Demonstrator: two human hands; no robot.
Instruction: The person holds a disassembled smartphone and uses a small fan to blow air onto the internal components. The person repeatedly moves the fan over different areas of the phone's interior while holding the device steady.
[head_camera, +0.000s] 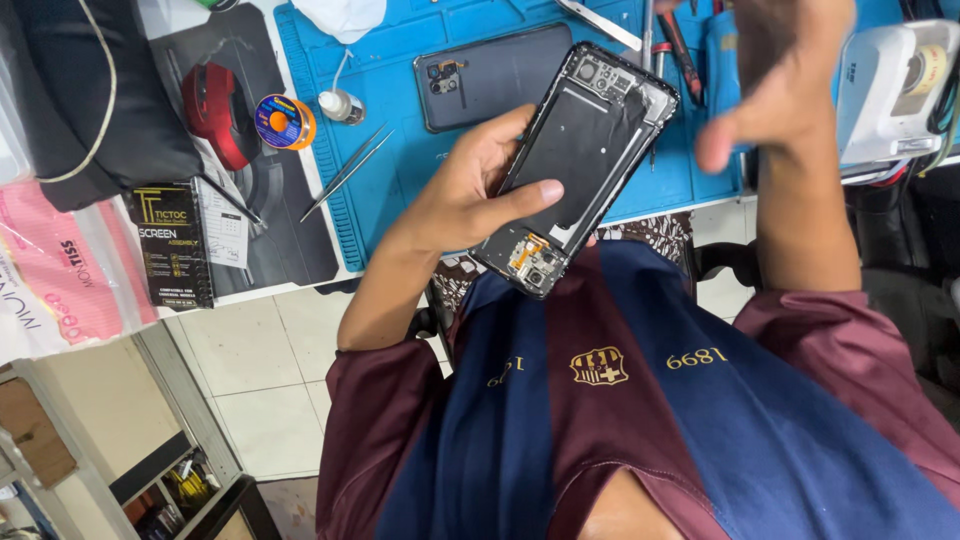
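My left hand grips an opened black smartphone with its back cover off. The thumb lies across its lower part, and the dark inner frame, camera area and a small orange flex near the bottom are exposed. The phone is tilted and held above the front edge of the blue work mat. My right hand hovers blurred to the right of the phone, fingers apart, with nothing in it. A dark phone back cover lies flat on the mat behind the held phone.
Tweezers, a small white bottle and a solder spool lie on the left. A red mouse sits on a black pad. Screwdrivers lie at the back. A white device stands at the right, a black packet at the left.
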